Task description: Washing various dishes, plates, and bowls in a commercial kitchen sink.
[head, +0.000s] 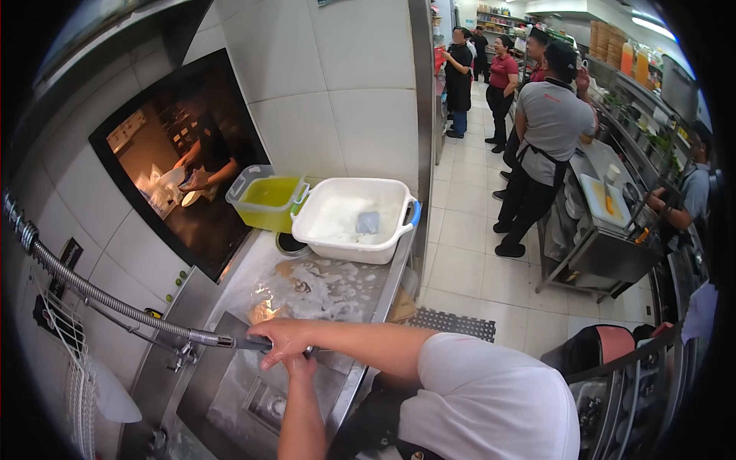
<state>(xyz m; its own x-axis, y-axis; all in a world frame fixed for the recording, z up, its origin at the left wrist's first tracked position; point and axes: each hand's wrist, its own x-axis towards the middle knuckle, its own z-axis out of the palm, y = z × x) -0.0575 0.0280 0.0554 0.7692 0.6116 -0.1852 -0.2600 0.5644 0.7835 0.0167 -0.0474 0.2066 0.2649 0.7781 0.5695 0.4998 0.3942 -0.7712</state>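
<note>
My right hand (283, 340) reaches in from the right over the steel sink, its fingers and thumb around the dark handle of a pre-rinse sprayer (250, 343). Just below it, my left hand (300, 363) comes up from the bottom edge, touching or very near the sprayer end; its fingers are largely hidden behind my right hand. The sprayer joins a ribbed metal hose (115, 299) running to the upper left. Beneath my hands lies the sink basin (230, 397) with its drain (276, 406). Both hands look wet.
Beyond the sink, suds cover the steel counter (339, 282). A white tub (351, 247) of foamy water stands beside a clear plastic container (267, 215) of yellow-green liquid. A person's hands show through the wall opening (201, 178). Several people stand in the aisle, near a steel worktable (612, 247).
</note>
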